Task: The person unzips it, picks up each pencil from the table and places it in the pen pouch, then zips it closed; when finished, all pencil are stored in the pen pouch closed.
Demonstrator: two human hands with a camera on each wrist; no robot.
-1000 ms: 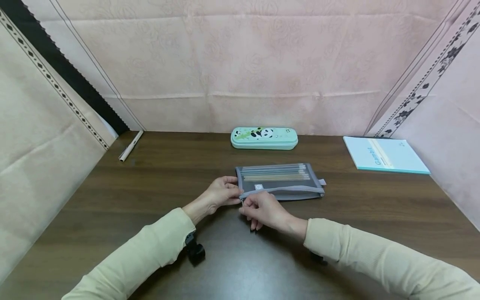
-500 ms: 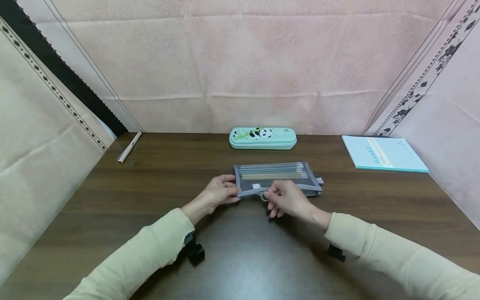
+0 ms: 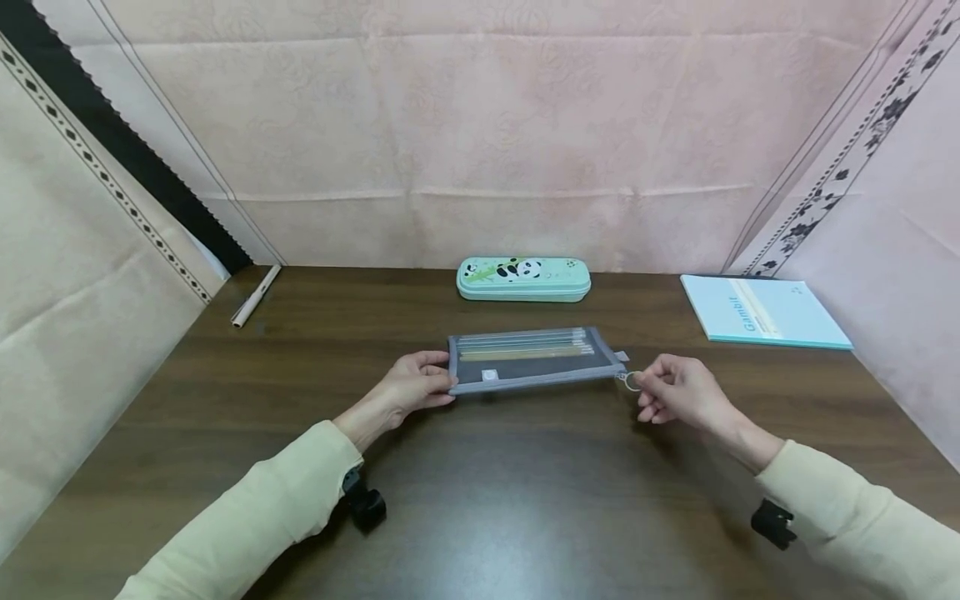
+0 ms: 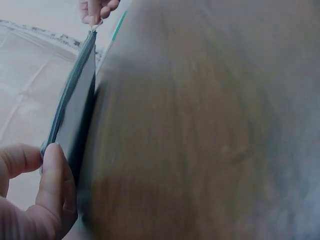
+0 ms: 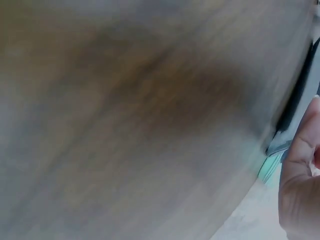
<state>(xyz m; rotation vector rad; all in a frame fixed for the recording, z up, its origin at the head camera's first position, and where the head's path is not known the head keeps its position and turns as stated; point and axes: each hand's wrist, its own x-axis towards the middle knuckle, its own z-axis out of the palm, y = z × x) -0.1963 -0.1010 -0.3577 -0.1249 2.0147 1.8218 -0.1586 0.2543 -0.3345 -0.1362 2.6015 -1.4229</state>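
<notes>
A grey see-through zip pouch (image 3: 525, 367) with several thin pencil-like sticks (image 3: 525, 343) inside lies mid-table in the head view. Its zip runs along the near edge and looks closed along its length. At the pouch's left end, my left hand (image 3: 408, 387) pinches the corner; the left wrist view shows thumb and finger (image 4: 52, 170) on that edge. Beyond the right end, my right hand (image 3: 682, 392) pinches the ring-shaped zip pull (image 3: 632, 381) at the near right corner. The right wrist view shows only part of that hand (image 5: 300, 175), with the ring hidden.
A mint pencil case (image 3: 523, 280) with a panda print stands behind the pouch, by the back cloth (image 3: 450, 125). A light blue notebook (image 3: 765, 312) lies at the back right. One white pen (image 3: 257, 296) rests at the back left.
My right hand has drawn the zip pull from the pouch's left end to its right end, and the gaping zip has closed. Pouch and left hand have shifted slightly left.
</notes>
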